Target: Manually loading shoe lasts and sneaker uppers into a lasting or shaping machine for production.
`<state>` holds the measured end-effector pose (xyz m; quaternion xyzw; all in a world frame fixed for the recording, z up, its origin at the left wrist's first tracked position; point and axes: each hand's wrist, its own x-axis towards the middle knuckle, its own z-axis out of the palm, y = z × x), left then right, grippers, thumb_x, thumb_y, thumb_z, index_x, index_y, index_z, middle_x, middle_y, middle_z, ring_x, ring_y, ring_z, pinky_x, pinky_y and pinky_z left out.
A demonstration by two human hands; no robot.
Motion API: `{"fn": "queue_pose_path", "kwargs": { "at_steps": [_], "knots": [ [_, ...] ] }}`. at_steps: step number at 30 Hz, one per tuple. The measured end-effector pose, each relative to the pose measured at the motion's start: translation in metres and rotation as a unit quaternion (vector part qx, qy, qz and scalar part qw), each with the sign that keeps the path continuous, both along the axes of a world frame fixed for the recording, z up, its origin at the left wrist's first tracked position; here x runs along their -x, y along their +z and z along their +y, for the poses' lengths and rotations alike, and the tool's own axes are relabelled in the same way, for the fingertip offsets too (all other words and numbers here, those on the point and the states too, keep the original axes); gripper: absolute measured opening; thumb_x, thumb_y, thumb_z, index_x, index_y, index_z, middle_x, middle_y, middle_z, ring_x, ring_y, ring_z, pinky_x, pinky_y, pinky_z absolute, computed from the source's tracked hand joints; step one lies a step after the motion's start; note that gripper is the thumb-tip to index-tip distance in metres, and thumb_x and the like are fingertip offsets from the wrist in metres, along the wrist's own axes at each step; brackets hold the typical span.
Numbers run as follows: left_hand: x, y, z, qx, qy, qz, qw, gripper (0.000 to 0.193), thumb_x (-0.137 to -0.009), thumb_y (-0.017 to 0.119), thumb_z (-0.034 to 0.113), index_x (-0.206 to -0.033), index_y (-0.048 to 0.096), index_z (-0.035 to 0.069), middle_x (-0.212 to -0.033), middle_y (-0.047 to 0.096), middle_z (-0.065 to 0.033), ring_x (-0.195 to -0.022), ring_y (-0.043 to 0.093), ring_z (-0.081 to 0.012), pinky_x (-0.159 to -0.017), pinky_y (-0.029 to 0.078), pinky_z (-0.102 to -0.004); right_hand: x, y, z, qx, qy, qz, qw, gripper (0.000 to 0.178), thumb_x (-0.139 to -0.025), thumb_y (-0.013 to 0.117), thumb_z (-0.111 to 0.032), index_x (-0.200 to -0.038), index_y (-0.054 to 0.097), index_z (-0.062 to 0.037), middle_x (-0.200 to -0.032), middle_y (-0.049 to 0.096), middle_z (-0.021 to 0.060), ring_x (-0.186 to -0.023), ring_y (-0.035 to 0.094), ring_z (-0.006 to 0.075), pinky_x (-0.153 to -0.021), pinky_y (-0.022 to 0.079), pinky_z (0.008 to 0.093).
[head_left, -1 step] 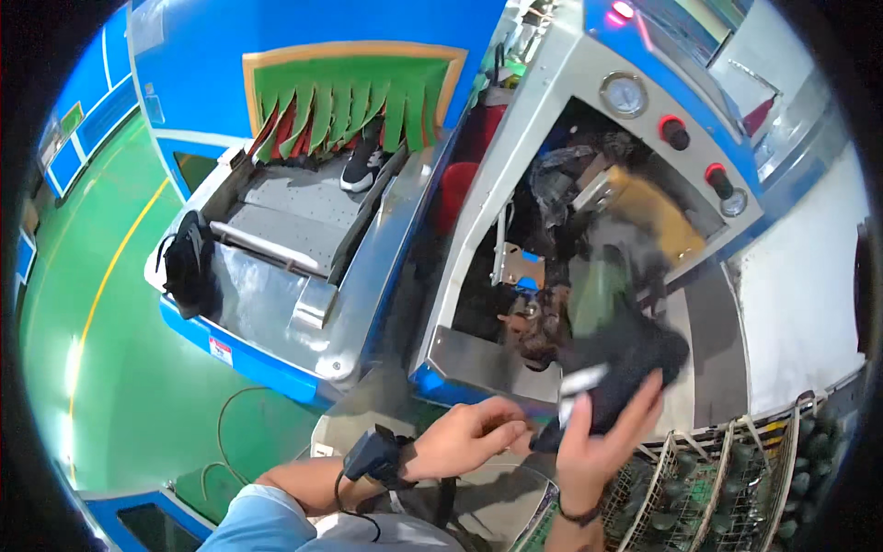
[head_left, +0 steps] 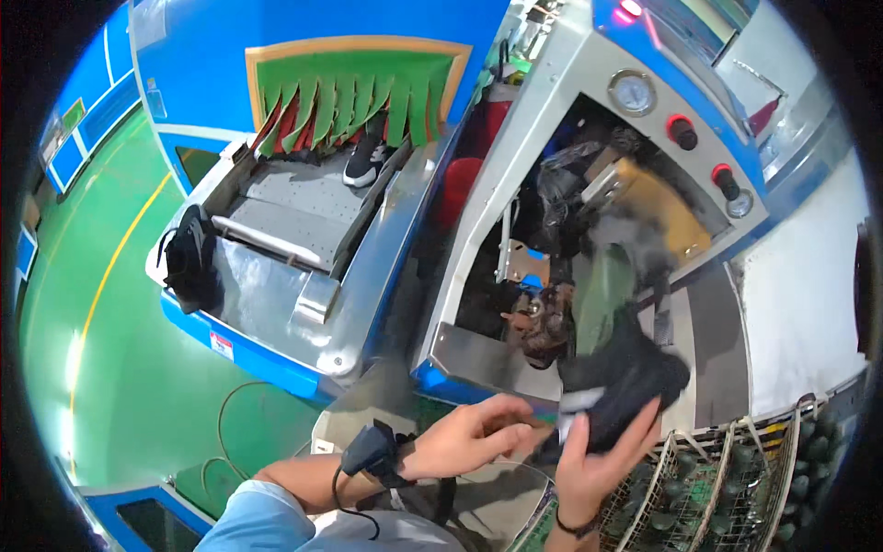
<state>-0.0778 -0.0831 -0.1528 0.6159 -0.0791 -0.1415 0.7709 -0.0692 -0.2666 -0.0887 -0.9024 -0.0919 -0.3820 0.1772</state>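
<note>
A black shoe (head_left: 625, 377) with a white patch is in my right hand (head_left: 602, 465), its fingers and thumb wrapped round the lower side. The shoe is partly blurred and lies in front of the machine's opening. A green, last-shaped piece (head_left: 602, 290) rises just above it; I cannot tell whether it sits inside the shoe. My left hand (head_left: 478, 432) is beside the shoe's lower left end, fingers loosely bent and apart, with nothing visible in them. A dark device (head_left: 372, 451) with a cable is strapped to my left wrist.
The machine (head_left: 515, 166) in front has a gauge (head_left: 633, 92) and red-ringed knobs (head_left: 681, 132). At left, a conveyor (head_left: 294, 207) runs under green strips (head_left: 340, 101); one black shoe (head_left: 366, 161) lies on it and another (head_left: 190, 262) on its near corner. Wire racks (head_left: 681, 492) stand lower right.
The shoe has turned slightly and sits a little lower in my right hand. My left-hand fingers have spread a little. The whole view has shifted slightly.
</note>
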Motion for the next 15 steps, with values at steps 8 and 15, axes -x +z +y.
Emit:
{"fn": "queue_pose_path", "kwargs": {
  "at_steps": [8, 15],
  "knots": [
    [0.016, 0.0, 0.006, 0.272, -0.24, 0.325, 0.873, 0.069, -0.098, 0.046, 0.065, -0.135, 0.056, 0.008, -0.111, 0.066, -0.0079, -0.095, 0.065, -0.0143, -0.082, 0.053, -0.0303, 0.081, 0.016, -0.055, 0.143, 0.259, 0.349, 0.889, 0.079, -0.079, 0.082, -0.022, -0.144, 0.043, 0.0008, -0.14, 0.046, 0.0287, -0.126, 0.053, 0.0403, -0.097, 0.048, 0.0438],
    [0.032, 0.021, 0.031, -0.168, -0.089, 0.16, 0.969, 0.044, -0.098, 0.056, 0.041, -0.094, 0.067, -0.002, -0.081, 0.064, -0.0011, -0.074, 0.054, -0.0124, -0.069, 0.046, -0.0311, -0.058, 0.031, -0.014, -0.714, 0.323, 0.42, 0.458, 0.06, -0.1, 0.055, -0.034, -0.144, 0.039, 0.0031, -0.129, 0.056, 0.0296, -0.109, 0.065, 0.037, -0.092, 0.057, 0.0466]
  ]
}}
